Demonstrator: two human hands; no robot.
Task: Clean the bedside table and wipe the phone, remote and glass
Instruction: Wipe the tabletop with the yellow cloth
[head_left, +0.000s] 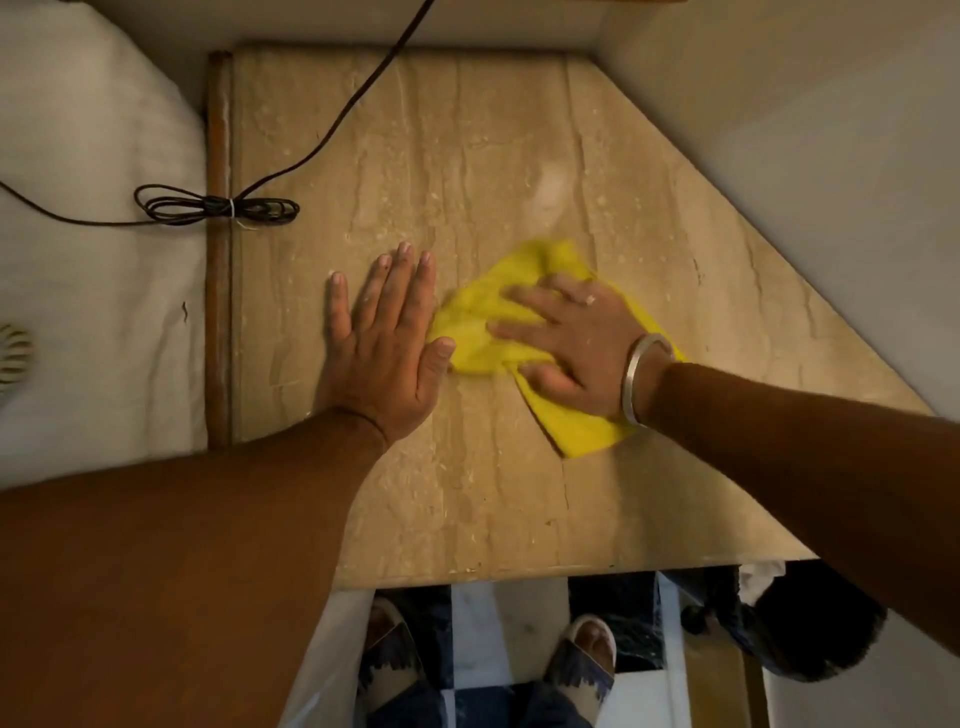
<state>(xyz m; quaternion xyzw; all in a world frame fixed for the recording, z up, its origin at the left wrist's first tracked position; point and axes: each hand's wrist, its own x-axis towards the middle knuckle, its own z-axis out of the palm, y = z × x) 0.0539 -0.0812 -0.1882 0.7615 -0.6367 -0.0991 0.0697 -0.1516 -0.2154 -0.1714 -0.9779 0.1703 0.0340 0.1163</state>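
The bedside table (467, 145) has a beige marble top that fills the middle of the view. A crumpled yellow cloth (478, 327) lies on it right of centre, blurred at its far edge. My right hand (566, 343) presses flat on the cloth with fingers spread; a metal bangle sits on that wrist. My left hand (384, 338) rests flat on the bare marble just left of the cloth, fingers apart, thumb touching the cloth's edge. No phone, remote or glass is in view.
A dark cable (218, 208) with a tied bundle lies across the table's left wooden edge onto the white bed (93, 260). Walls close the back and right sides. Below the front edge are my sandalled feet (582, 660) on a tiled floor.
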